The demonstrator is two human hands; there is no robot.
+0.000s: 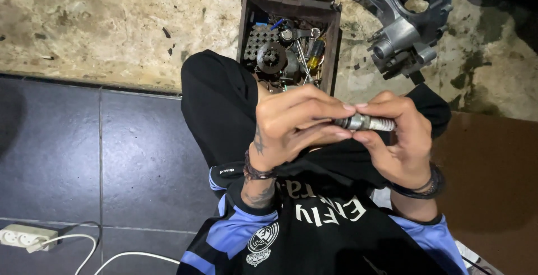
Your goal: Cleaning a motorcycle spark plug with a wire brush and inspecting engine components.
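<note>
Fingers (330,119) of the left hand (291,126) and the right hand (400,140) are clamped together on a small ribbed metal cylinder (363,122), held above the person's lap. Beyond the knees, a brown box of tools (288,45) and a grey metal casting (400,20) lie on the stained floor (112,22).

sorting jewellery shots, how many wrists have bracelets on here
2: a dark bracelet on the left hand wrist, and dark bands on the right hand wrist. Both hands grip a small metal part.
</note>
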